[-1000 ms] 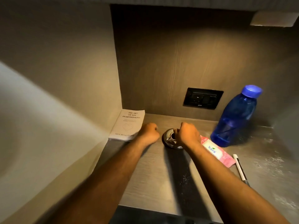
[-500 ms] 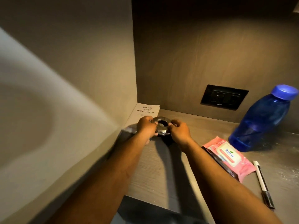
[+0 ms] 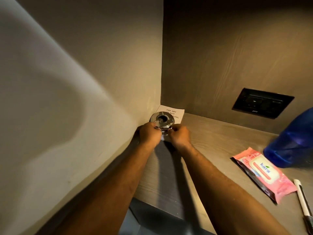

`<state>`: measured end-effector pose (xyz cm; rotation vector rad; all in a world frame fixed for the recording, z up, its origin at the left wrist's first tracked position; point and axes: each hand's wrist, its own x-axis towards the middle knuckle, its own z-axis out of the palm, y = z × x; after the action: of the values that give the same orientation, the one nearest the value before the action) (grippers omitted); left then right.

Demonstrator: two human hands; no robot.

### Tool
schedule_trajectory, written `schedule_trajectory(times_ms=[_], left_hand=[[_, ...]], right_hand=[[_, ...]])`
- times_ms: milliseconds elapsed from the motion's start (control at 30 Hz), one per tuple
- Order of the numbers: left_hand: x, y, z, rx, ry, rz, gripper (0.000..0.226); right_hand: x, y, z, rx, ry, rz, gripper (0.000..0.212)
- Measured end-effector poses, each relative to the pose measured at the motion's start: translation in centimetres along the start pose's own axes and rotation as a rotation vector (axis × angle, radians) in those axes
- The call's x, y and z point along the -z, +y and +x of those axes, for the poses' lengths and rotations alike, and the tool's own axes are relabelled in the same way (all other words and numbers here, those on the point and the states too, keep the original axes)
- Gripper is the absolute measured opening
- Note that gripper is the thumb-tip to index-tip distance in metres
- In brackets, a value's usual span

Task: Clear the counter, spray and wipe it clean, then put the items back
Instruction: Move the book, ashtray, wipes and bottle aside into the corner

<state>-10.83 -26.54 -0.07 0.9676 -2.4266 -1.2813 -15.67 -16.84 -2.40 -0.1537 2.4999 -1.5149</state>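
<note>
A round shiny metal ashtray (image 3: 162,119) sits on top of a white book (image 3: 176,111) in the counter's back left corner. My left hand (image 3: 149,135) grips the ashtray's near left rim. My right hand (image 3: 179,135) pinches its near right rim. Both hands hide the book's near half. The wooden counter (image 3: 216,145) stretches to the right. On it lie a pink wet-wipes pack (image 3: 264,173) and a white pen (image 3: 304,200), with a blue water bottle (image 3: 294,141) standing behind them.
A side wall (image 3: 84,99) closes off the left. A black socket panel (image 3: 262,103) is set in the wooden back wall. The counter's front edge runs below my forearms, with a dark floor beneath.
Both hands carried the ashtray from the counter's middle leftward and back, onto the book in the corner. The view swung left, so the bottle and wipes shifted to the right edge.
</note>
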Motion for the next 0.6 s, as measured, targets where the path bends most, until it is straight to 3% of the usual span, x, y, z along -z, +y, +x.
schedule_trajectory(times_ms=[67,167,433,500,600], left_hand=[[-0.2,0.5,-0.7,-0.045,0.05,0.061,0.035],[-2.0,1.7,-1.8,-0.124,-0.002,-0.055,0.029],[-12.4,6.5,-7.3,-0.307,-0.458,-0.003,0.018],[-15.1,7.7,-9.4,-0.343,-0.557,0.03,0.015],[-17.4,9.1,-11.7,-0.341,-0.643,0.099,0.012]], right_hand=[[1.0,0.1,-0.3,0.01,0.036,0.029,0.016],[5.0,0.9,-1.3,0.033,0.168,0.028,0.021],[21.7,9.3,-8.1,-0.208,0.7,-0.317,0.031],[24.3,11.2,-10.1,-0.347,0.716,-0.393,0.031],[25.6,12.9,-11.9,-0.556,0.529,-0.5,0.03]])
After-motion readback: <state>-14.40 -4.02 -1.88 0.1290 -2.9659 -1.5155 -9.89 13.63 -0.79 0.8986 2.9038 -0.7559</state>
